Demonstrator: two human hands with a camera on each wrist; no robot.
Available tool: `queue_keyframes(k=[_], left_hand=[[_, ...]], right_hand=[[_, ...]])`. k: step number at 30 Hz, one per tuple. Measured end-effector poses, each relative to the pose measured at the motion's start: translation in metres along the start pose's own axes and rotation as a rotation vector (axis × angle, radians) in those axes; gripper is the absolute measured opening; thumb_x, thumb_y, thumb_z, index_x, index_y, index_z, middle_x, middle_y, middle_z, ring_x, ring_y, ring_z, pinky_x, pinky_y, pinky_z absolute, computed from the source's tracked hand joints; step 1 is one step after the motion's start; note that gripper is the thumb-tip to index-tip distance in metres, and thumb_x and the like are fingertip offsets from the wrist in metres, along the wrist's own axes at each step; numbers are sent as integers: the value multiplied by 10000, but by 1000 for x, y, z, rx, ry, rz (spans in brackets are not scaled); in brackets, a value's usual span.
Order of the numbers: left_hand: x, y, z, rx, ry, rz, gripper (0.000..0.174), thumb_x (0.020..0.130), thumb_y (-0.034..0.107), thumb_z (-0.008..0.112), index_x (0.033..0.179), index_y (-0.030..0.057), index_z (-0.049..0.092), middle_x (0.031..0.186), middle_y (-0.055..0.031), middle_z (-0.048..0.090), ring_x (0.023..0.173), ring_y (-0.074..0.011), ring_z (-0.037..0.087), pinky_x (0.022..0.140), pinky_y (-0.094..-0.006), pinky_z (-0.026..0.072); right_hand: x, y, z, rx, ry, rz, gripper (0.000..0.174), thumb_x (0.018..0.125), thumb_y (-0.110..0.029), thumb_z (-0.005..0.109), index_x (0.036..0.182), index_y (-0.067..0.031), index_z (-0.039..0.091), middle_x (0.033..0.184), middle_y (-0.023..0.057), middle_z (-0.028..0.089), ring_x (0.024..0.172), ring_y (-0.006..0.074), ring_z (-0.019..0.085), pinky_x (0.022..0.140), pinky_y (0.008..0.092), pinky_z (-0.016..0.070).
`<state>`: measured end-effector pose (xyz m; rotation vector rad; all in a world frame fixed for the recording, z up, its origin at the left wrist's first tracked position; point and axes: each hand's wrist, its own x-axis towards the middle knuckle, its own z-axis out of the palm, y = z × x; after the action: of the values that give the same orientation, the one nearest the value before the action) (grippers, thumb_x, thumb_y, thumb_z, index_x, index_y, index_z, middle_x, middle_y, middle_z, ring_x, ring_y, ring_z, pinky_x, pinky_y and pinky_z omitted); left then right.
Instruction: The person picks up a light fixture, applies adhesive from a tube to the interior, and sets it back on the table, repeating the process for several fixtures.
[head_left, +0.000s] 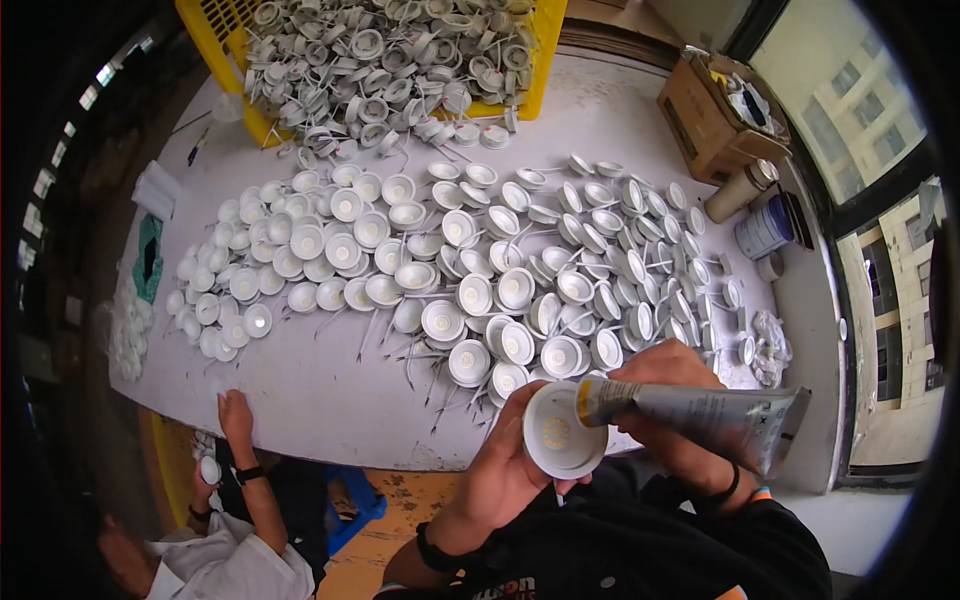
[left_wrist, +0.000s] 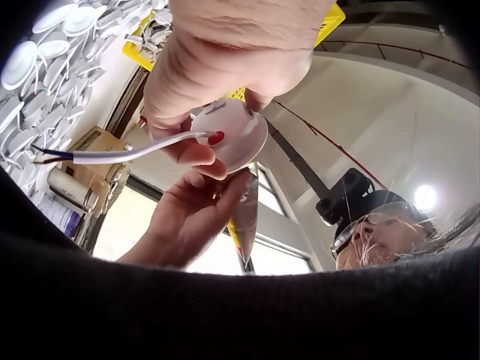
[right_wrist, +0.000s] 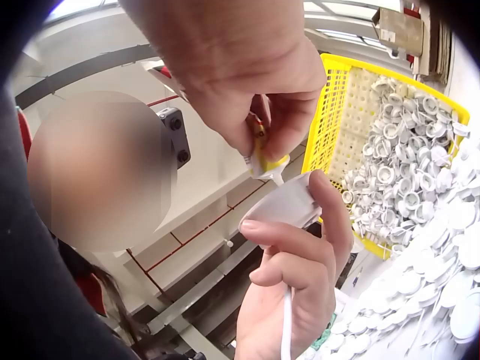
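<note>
My left hand (head_left: 492, 482) grips a round white LED downlight (head_left: 565, 455) by its rim, its open face turned up with a yellowish LED disc inside. In the left wrist view, a white cable (left_wrist: 120, 153) with bare-ended wires leaves the downlight's back (left_wrist: 238, 135) through a red grommet (left_wrist: 216, 138). My right hand (head_left: 668, 366) pinches a silver, yellow-ended tube (head_left: 715, 415) near its nozzle. The right wrist view shows the white nozzle (right_wrist: 276, 178) pointing down right at the downlight's edge. Many similar downlights (head_left: 515, 290) cover the table beyond both hands.
A yellow crate (head_left: 548, 60) heaped with white ring-shaped parts stands at the back. Along the right are a cardboard box (head_left: 705, 125), a canister (head_left: 740, 190) and a jar (head_left: 765, 228). Another person (head_left: 235, 560) sits at lower left, holding a white part.
</note>
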<state>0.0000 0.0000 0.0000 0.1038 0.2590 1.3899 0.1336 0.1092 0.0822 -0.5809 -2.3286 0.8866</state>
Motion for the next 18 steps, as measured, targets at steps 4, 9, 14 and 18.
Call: queue_keyframes(k=[4,9,14,18], left_hand=[[-3,3,3,-11,12,0,383,863,335,309,1186,136,259,1055,-175,445,736,-273,545,560,-306,433],[-1,2,4,-13,15,-3,393,861,339,312,1190,133,248,1037,-186,450,723,-269,546,550,-296,435],[-1,2,4,19,-12,0,406,861,356,311,1189,127,247,1040,-186,449,733,-263,546,549,-294,436],[0,3,5,25,-18,4,407,861,356,312,1189,125,247,1036,-179,448,733,-263,545,550,-294,437]], right_hand=[[0,0,6,-11,-7,34,266,638,-24,661,883,-73,570,847,43,565,746,198,546,640,294,452],[1,0,5,46,16,65,267,636,-23,663,882,-66,569,848,40,564,737,192,546,628,286,456],[4,-1,5,-33,-3,7,262,641,-28,663,883,-67,568,852,38,564,737,196,546,631,290,458],[4,-1,5,-50,-12,-6,249,653,-41,659,884,-66,568,852,44,564,742,198,546,635,290,456]])
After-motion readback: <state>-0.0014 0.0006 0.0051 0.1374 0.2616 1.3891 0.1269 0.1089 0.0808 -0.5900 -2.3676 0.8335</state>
